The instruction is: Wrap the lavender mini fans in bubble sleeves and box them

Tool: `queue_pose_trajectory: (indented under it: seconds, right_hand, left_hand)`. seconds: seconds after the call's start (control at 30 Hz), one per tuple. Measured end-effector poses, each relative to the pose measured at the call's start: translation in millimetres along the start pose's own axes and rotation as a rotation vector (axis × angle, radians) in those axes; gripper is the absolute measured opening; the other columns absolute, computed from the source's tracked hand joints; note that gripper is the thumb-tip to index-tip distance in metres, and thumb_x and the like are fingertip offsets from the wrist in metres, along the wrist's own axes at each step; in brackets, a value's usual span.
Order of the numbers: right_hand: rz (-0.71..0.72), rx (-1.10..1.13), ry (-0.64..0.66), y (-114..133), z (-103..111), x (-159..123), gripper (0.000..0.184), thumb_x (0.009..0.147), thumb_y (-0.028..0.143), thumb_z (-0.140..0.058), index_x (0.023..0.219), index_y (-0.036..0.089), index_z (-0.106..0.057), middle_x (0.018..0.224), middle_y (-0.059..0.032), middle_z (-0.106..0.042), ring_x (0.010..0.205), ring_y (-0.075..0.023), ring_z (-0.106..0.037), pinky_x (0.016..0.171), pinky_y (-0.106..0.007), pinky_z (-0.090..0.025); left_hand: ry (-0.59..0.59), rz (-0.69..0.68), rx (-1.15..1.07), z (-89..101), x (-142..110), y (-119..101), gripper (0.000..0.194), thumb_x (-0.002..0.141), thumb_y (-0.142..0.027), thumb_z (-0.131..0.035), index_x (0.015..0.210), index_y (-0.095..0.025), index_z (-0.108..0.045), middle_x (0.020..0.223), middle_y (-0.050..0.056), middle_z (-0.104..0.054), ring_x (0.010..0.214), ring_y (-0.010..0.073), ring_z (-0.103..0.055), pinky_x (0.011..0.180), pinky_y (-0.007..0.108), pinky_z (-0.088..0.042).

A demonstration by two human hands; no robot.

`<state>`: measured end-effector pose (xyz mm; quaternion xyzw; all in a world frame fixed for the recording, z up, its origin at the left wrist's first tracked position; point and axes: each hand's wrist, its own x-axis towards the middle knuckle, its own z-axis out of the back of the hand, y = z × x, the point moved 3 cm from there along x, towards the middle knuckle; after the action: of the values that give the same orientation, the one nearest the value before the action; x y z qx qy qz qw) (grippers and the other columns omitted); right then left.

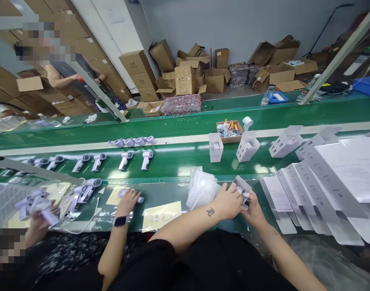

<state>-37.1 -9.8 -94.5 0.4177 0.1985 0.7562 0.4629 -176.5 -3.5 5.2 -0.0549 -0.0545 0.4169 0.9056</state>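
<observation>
My left hand [229, 202] is closed at the mouth of a small white box [243, 183], its fingers on a pale item partly inside. What that item is, I cannot make out clearly. Wrapped around the box's lower right side is my right hand [254, 209]. Just left of the box lies a pile of bubble-wrap bags [201, 189]. Stacked flat white boxes with printed sheets [277, 194] stand to the right of my hands. Beyond, on the green belt, are upright white boxes with open flaps [215, 151].
A co-worker's hand [129, 200] rests on a pale lavender device at left; their other hand holds another. Several hair-dryer-shaped devices [147, 159] lie along the belt. A handwritten yellow sheet [161, 216] lies on the bench. A carton of small parts [230, 132] stands behind. A slanted post [327, 52] rises at right.
</observation>
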Motion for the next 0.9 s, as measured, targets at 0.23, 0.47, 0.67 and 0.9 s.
queue_pose_trajectory:
  seconds: [0.23,0.47,0.67,0.9]
  right_hand:
    - [-0.065,0.092,0.177,45,18,56,0.047,0.072,0.029,-0.062,0.115,0.026,-0.043,0.127,-0.0128,-0.043,0.117,-0.0315,-0.045,0.08,-0.044,-0.053]
    - [0.115,0.136,0.375,68,-61,210,0.051,0.069,0.022,-0.06,0.117,0.022,-0.043,0.126,-0.0113,-0.047,0.111,-0.0282,-0.049,0.085,-0.039,-0.047]
    - [0.035,0.135,0.506,38,-171,283,0.048,0.061,0.013,-0.057,0.108,0.019,-0.047,0.106,-0.0101,-0.058,0.09,-0.0263,-0.057,0.078,-0.041,-0.047]
    - [-0.152,0.348,0.396,29,-152,231,0.048,0.069,0.023,-0.06,0.115,0.018,-0.046,0.139,-0.0167,-0.032,0.131,-0.0322,-0.026,0.095,-0.049,-0.038]
  left_hand:
    - [-0.37,0.179,-0.308,2.8,-46,22,0.026,0.084,-0.032,-0.054,0.107,-0.021,-0.059,0.099,0.009,-0.063,0.112,0.0282,-0.043,0.1,0.049,-0.026]
    - [-0.547,1.302,-0.589,-57.0,-166,104,0.019,0.086,-0.032,-0.043,0.093,-0.018,-0.054,0.091,0.01,-0.061,0.089,0.0229,-0.056,0.081,0.035,-0.04]
    - [-0.612,1.939,-0.857,-104.5,-187,142,0.045,0.066,-0.044,-0.067,0.096,-0.016,-0.048,0.095,0.016,-0.062,0.097,0.0308,-0.058,0.081,0.037,-0.04]
    - [-0.778,1.82,-1.153,-105.5,-185,138,0.025,0.075,-0.037,-0.055,0.083,-0.014,-0.054,0.077,0.007,-0.062,0.073,0.0193,-0.062,0.062,0.027,-0.046]
